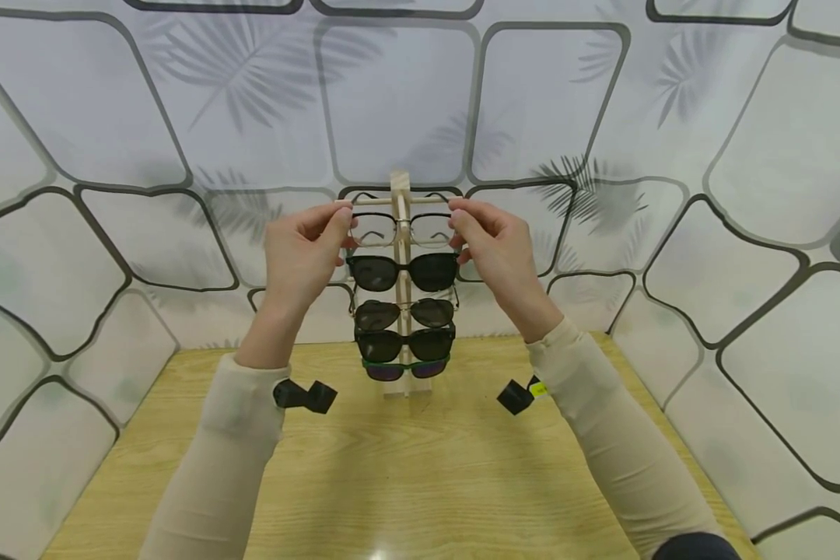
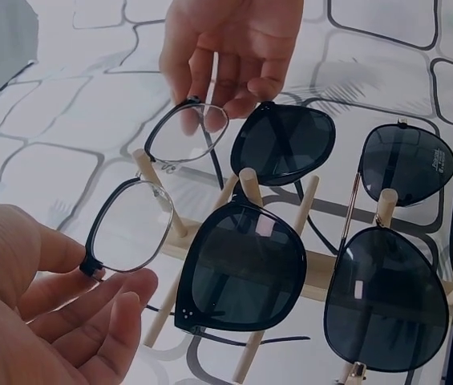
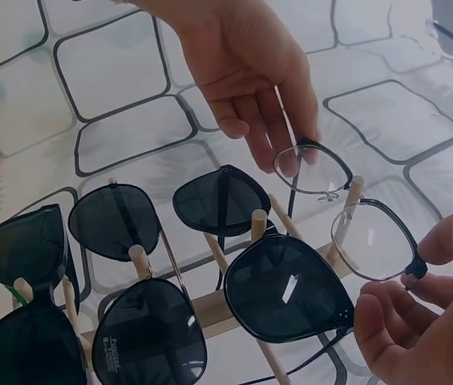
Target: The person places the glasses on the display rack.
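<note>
A pair of clear-lensed eyeglasses [image 1: 375, 229] with dark upper rims sits at the top of a wooden glasses stand [image 1: 400, 183]. My left hand [image 1: 301, 253] pinches its left end near the hinge between thumb and fingers. At the opposite hinge, my right hand [image 1: 500, 253] grips in the same way. Both wrist views show the bridge beside the topmost peg; whether it bears weight there I cannot tell. Just below hang black sunglasses [image 1: 432, 272], apart from the lenses I hold.
Lower on the stand are thin-framed aviator sunglasses [image 1: 432, 313], another black pair [image 1: 378, 346] and a green-rimmed pair [image 1: 430, 369]. The stand's foot rests on a wood-grain table [image 1: 406, 482]. Patterned walls [image 1: 399, 101] enclose the back and sides.
</note>
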The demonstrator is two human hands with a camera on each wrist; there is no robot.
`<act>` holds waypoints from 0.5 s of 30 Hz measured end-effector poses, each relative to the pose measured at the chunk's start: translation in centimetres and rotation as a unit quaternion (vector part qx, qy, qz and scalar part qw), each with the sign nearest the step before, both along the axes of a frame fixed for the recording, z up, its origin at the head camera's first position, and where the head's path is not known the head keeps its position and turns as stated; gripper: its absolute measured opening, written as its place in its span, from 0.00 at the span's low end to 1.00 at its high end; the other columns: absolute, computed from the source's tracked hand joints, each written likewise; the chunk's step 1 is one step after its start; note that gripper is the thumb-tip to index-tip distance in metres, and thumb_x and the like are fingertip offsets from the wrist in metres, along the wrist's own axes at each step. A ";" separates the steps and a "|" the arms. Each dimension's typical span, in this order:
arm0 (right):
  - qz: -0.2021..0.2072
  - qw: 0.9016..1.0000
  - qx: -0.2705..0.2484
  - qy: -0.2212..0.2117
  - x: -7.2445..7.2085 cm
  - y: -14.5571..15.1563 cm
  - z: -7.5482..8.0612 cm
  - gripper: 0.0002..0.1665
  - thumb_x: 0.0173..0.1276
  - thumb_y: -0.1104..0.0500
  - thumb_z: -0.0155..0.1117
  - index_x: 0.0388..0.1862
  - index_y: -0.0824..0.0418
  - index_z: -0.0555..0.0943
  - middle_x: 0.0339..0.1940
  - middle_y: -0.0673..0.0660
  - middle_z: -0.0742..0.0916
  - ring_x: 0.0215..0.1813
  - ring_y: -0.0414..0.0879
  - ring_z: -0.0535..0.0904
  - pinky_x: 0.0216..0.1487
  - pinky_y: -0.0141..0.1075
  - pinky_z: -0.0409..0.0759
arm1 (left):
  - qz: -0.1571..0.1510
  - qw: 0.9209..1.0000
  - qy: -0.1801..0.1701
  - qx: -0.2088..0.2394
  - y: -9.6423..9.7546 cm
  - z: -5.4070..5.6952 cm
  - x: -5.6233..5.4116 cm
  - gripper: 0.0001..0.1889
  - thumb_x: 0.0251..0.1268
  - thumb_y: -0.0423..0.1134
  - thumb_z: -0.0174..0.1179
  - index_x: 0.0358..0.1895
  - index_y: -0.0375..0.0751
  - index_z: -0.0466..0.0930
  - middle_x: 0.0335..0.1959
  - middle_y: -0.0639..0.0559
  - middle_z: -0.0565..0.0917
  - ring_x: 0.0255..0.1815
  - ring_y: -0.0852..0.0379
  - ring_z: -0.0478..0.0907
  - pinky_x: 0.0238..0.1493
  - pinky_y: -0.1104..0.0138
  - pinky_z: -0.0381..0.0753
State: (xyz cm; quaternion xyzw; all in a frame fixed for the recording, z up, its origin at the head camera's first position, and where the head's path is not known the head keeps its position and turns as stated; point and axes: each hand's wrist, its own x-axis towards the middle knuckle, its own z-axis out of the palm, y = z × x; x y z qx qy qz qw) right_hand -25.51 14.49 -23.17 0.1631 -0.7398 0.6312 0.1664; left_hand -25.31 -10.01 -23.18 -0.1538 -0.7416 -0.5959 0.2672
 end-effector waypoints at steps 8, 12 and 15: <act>-0.002 1.000 -0.007 -0.006 0.2 0.5 0.1 0.22 0.82 0.53 0.60 0.70 0.57 0.81 0.43 0.50 0.88 0.42 0.49 0.86 0.36 0.34 0.85 | -0.009 1.000 -0.009 -0.021 -0.9 -0.2 0.4 0.17 0.80 0.39 0.59 0.63 0.37 0.86 0.42 0.38 0.91 0.32 0.70 0.88 0.32 0.74 0.85; -0.016 1.000 0.002 -0.013 0.1 1.2 -0.3 0.23 0.82 0.51 0.61 0.70 0.57 0.81 0.50 0.59 0.89 0.39 0.44 0.86 0.37 0.35 0.85 | -0.003 1.000 -0.008 -0.021 -1.6 -0.5 0.8 0.17 0.80 0.41 0.60 0.64 0.37 0.86 0.49 0.30 0.89 0.34 0.72 0.87 0.35 0.74 0.86; -0.025 0.999 0.027 -0.017 0.0 2.0 -1.3 0.23 0.83 0.50 0.60 0.70 0.58 0.81 0.52 0.59 0.88 0.41 0.46 0.85 0.37 0.33 0.85 | 0.009 0.999 -0.003 -0.034 -2.3 -0.9 1.2 0.17 0.80 0.42 0.60 0.62 0.37 0.86 0.49 0.31 0.89 0.36 0.73 0.87 0.37 0.76 0.85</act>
